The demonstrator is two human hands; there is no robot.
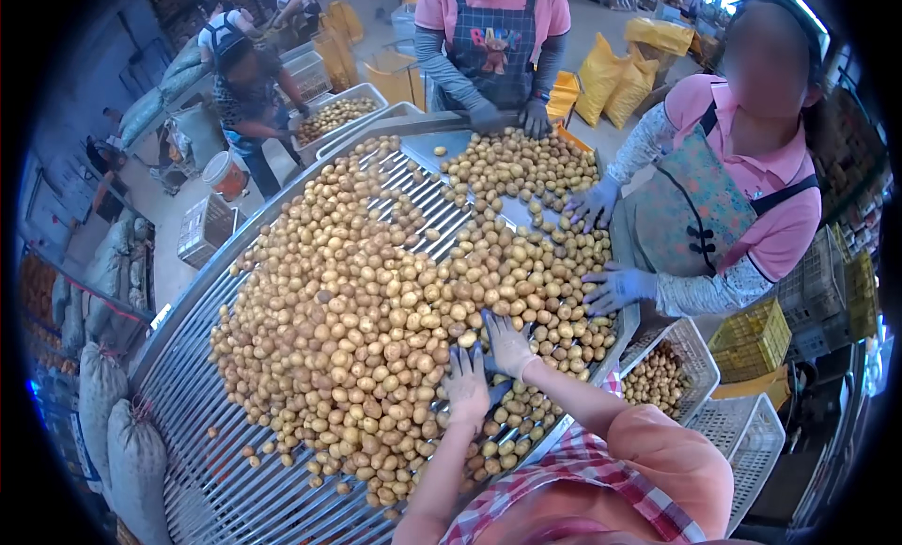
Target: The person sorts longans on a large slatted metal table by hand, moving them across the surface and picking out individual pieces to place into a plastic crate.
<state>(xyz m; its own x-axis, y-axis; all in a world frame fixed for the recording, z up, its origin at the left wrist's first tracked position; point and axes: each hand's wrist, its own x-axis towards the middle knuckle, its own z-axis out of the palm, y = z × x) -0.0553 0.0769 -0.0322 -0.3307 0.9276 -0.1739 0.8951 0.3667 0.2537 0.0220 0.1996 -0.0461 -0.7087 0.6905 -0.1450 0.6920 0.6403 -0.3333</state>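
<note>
A large heap of small round potatoes (pixel 366 319) covers much of a sorting table with metal slats (pixel 204 446). My left hand (pixel 465 386), in a glove with blue fingers, lies palm down at the near right part of the heap, its fingers spread. Just beyond it and to its right, my right hand (pixel 509 348), gloved the same way, rests on the potatoes with its fingers stretched forward. No potato shows in the grasp of either hand; what lies under the palms is hidden.
Across the table a co-worker's gloved hands (pixel 511 118) touch potatoes; at the right another's gloved hand (pixel 620 288) reaches in. A white plastic crate (pixel 705 337) holding potatoes stands beside the table's right edge, near another crate (pixel 764 432). Filled sacks (pixel 137 467) stand at left.
</note>
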